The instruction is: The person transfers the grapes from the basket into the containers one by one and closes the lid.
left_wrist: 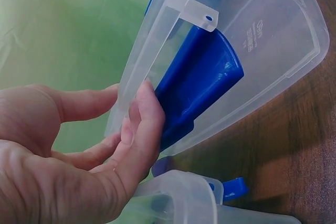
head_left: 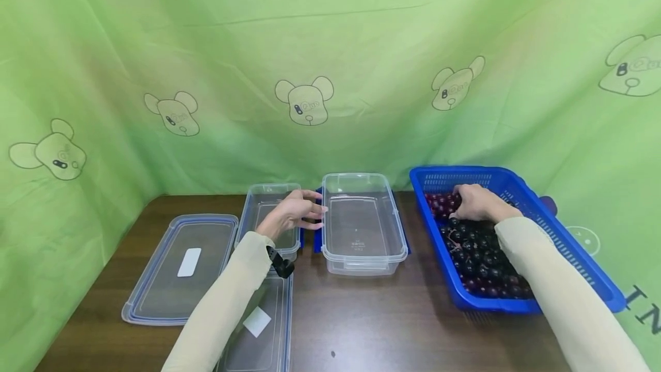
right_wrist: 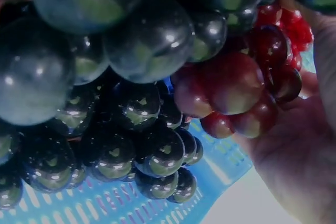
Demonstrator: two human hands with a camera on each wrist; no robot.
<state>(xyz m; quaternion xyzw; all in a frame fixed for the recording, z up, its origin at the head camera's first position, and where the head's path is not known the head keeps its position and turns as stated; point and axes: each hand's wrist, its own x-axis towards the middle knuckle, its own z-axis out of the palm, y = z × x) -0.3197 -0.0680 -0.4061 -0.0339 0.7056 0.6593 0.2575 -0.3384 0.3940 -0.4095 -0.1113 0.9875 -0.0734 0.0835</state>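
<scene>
In the head view, a clear plastic box (head_left: 356,223) with blue side flaps stands at the table's middle. My left hand (head_left: 299,211) is at its left side, fingers spread and lightly bent. In the left wrist view, the fingertips meet the wall by the blue flap (left_wrist: 202,72), and the thumb lies at the rim. My right hand (head_left: 477,202) reaches into a blue basket (head_left: 439,257) of grapes, fingers curled down at the red grapes (head_left: 439,204). In the right wrist view, its palm is against the red grapes (right_wrist: 233,82), with black grapes (right_wrist: 152,40) in front; the fingertips are hidden.
A second clear box (head_left: 263,202) stands left of the middle one, partly behind my left hand. Two clear lids lie on the table: one at left (head_left: 175,297), the other at the front (head_left: 273,332), partly under my left sleeve. A green curtain (head_left: 356,142) hangs behind.
</scene>
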